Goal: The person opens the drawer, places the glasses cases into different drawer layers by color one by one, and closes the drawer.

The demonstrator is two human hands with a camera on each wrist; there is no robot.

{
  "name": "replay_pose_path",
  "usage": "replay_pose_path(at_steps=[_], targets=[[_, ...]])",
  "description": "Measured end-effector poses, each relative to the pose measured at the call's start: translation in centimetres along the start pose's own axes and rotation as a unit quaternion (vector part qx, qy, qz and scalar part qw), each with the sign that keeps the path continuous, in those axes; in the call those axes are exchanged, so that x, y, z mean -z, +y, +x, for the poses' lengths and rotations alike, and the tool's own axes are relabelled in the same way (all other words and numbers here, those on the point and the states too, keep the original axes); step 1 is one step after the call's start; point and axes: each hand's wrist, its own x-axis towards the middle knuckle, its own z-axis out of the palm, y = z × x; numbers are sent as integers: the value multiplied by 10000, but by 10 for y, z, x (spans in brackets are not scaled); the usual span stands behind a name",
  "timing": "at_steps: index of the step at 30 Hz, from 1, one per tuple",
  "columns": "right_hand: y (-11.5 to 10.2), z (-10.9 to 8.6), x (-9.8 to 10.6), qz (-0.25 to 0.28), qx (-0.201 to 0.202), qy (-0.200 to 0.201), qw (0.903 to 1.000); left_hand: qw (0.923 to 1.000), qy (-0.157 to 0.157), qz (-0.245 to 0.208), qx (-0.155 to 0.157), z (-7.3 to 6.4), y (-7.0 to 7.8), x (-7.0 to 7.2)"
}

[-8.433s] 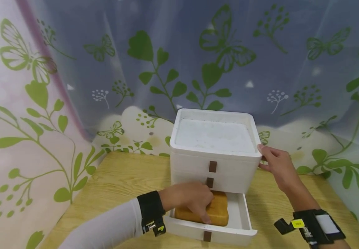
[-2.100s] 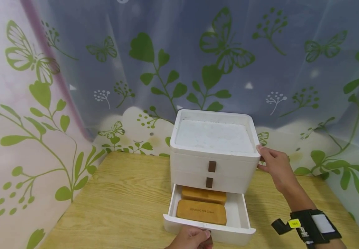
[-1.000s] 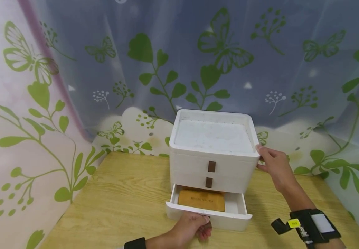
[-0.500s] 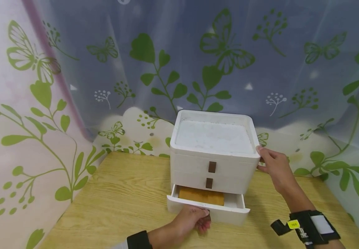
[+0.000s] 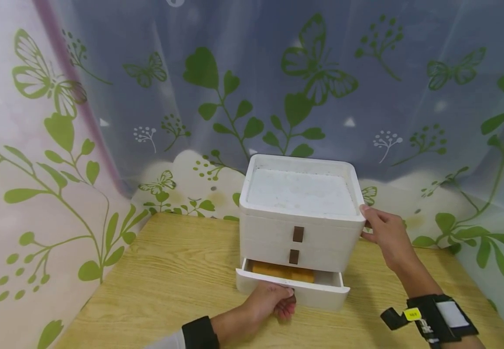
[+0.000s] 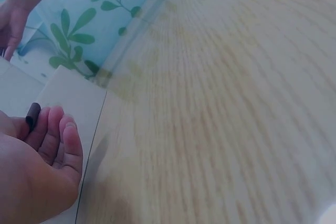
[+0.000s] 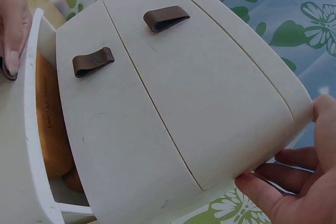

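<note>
A white drawer cabinet [image 5: 286, 232] stands on the wooden table with its bottom drawer [image 5: 317, 294] partly pulled out. My left hand [image 5: 267, 303] pinches that drawer's brown pull tab [image 6: 33, 115] between thumb and fingers. Inside the drawer lies an orange-brown case [image 7: 50, 119] with dark lettering, mostly covered by the cabinet above; a second brown piece shows below it in the right wrist view. My right hand [image 5: 389, 237] grips the cabinet's upper right corner, thumb at the top rim and fingers against the side.
The upper two drawers are closed, each with a brown tab [image 5: 298, 234]. A shallow tray [image 5: 301, 191] forms the cabinet's top. Behind and beside the table [image 5: 182, 261] hangs a curtain [image 5: 217, 121] with green leaves and butterflies.
Earlier my left hand was on a case inside the drawer, then it took the pull tab. The drawer has since slid inward, covering more of the cases. My right hand stays on the corner.
</note>
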Motion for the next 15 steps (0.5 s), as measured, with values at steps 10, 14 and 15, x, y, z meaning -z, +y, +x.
replay_pose_path(at_steps=[10, 14, 15], targets=[[0, 0, 0, 21, -15, -21, 10000, 10000, -68, 3, 41, 14, 3, 4], [-1, -1, 0, 56, -23, -31, 10000, 9999, -111, 22, 10, 20, 4, 6], [-1, -1, 0, 67, -27, -36, 10000, 9999, -126, 42, -16, 22, 4, 6]])
